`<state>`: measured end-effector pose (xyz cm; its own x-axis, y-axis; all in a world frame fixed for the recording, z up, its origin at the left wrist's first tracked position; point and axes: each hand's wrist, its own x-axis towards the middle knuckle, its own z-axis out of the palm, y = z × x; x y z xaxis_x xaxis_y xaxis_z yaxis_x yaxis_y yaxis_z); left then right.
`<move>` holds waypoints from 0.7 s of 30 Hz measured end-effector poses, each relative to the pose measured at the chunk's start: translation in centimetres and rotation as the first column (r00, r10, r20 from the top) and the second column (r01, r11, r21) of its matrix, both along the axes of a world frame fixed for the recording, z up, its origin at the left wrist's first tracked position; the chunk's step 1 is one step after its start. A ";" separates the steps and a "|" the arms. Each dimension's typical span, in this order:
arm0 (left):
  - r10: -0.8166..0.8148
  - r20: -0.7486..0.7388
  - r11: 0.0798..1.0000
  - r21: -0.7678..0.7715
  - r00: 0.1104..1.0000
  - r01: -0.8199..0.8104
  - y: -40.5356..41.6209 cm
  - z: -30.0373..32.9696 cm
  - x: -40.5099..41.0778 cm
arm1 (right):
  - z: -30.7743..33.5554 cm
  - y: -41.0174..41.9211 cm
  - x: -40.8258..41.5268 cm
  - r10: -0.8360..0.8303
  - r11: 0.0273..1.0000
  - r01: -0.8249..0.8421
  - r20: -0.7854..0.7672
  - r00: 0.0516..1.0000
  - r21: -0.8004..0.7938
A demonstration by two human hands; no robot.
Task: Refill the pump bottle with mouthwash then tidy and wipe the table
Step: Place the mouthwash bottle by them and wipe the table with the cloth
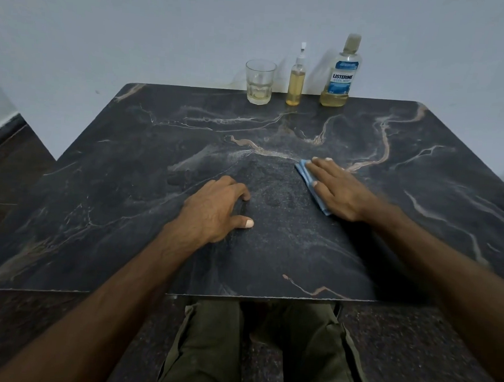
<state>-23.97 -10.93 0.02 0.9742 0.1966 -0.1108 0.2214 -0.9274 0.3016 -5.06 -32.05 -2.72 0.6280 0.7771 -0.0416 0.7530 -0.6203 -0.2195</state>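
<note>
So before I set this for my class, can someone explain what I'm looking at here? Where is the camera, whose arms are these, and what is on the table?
There is one picture, taken by a camera worn on a person's head, looking down at their own bare hands. No machine is involved. The person sits at a dark marble table. The right hand presses flat on a blue cloth, wiping. The left hand rests on the table, holding nothing. Along the far edge stand a glass, a pump bottle of yellowish liquid, and a mouthwash bottle, nearly empty, with its cap on.
</note>
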 end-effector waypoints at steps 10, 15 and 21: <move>0.173 0.332 0.946 -0.317 0.927 -0.064 3.0 -0.7 -0.7 | -0.2 1.4 -5.8 0.221 0.975 -0.222 0.013 0.975 0.001; 0.363 0.487 0.899 -0.406 0.794 -0.162 5.7 -0.6 -1.4 | -0.1 5.6 -8.6 0.460 0.888 -0.460 0.005 0.888 -0.004; 0.451 0.573 0.879 -0.416 0.684 -0.232 8.7 -0.2 -2.4 | -0.7 12.5 -10.8 0.620 0.784 -0.619 0.061 0.782 -0.041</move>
<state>-26.40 -2.26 -0.20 0.6976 0.5959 0.3978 0.1586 -0.6699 0.7253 -15.90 -19.53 -3.42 0.0133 0.9993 -0.0348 0.9889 -0.0183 -0.1478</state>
